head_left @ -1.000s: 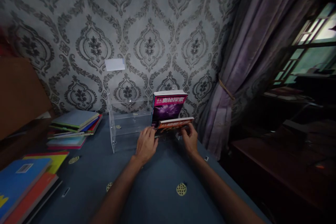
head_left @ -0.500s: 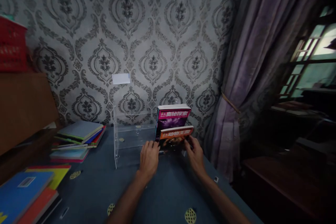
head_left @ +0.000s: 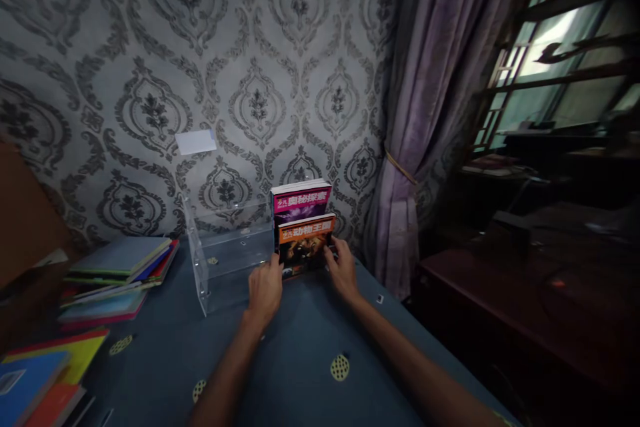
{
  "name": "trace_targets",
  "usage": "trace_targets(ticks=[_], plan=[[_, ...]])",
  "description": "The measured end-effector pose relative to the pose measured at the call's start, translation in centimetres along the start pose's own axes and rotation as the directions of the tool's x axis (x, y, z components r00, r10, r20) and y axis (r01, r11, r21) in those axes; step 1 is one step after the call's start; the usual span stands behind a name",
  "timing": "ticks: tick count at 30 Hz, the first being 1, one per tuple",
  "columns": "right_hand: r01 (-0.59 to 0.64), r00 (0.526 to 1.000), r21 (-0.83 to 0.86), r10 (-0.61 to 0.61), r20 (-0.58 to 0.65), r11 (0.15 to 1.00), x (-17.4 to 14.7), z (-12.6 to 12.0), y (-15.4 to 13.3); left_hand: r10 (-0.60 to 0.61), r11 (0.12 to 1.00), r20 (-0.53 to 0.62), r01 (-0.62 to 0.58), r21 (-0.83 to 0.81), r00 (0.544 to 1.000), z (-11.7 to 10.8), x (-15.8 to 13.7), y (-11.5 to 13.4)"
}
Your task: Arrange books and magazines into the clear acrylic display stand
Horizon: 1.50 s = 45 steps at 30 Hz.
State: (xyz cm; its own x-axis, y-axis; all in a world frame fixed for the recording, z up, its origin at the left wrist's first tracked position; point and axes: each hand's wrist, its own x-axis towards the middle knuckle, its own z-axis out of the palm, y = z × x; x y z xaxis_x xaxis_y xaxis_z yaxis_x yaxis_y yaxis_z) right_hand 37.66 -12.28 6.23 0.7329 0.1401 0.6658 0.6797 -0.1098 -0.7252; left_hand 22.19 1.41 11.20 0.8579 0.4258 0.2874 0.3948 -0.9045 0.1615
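A book with an orange title band (head_left: 306, 248) stands upright in the clear acrylic rack (head_left: 199, 272), in front of a taller book with a pink title band and purple cover (head_left: 300, 209). My left hand (head_left: 266, 287) is closed on the front book's lower left edge, thumb at its side. On the opposite edge, my right hand (head_left: 343, 270) grips the same book, with its fingers partly behind it. The rack's left end panel is apart from the books, and its right part is hidden by them and my right hand.
At left lie a stack of thin books (head_left: 120, 267) and a blue book (head_left: 35, 380) over yellow and red ones. A brown box (head_left: 25, 213) is beyond them. Patterned wallpaper (head_left: 240, 33) backs the dark blue tablecloth (head_left: 290, 360); a tied purple curtain (head_left: 405, 147) hangs at right.
My view has turned to the right, so everything appears further left. Both hands still hold the orange-banded book, and more of its front cover shows.
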Motion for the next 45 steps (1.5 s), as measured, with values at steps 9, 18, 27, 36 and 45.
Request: trace_targets(ticks=[9, 18, 27, 36, 45], plan=[[0.048, 0.998, 0.004, -0.048, 0.040, 0.999, -0.1, 0.4, -0.4, -0.079, 0.996, 0.006, 0.079, -0.038, 0.997, -0.5, 0.2, -0.1], [0.048, 0.998, -0.039, -0.046, 0.052, 0.998, -0.6, 0.4, -0.6, -0.087, 0.995, 0.024, 0.088, -0.038, 0.996, -0.6, 0.6, 0.1], [0.061, 0.997, 0.039, -0.063, 0.048, 0.997, -0.8, 0.6, -0.7, -0.063, 0.998, 0.051, 0.065, -0.026, 0.997, -0.6, 0.3, 0.2], [0.181, 0.981, -0.052, -0.177, 0.076, 0.982, -1.1, 0.5, -1.0, -0.035, 0.999, 0.069, 0.037, -0.028, 0.997, -1.2, -0.3, 0.1], [0.320, 0.941, -0.081, -0.307, 0.144, 0.944, -1.8, 1.1, -1.4, 0.145, 0.981, -0.090, -0.155, -0.118, 0.985, -4.1, -3.1, 0.8]])
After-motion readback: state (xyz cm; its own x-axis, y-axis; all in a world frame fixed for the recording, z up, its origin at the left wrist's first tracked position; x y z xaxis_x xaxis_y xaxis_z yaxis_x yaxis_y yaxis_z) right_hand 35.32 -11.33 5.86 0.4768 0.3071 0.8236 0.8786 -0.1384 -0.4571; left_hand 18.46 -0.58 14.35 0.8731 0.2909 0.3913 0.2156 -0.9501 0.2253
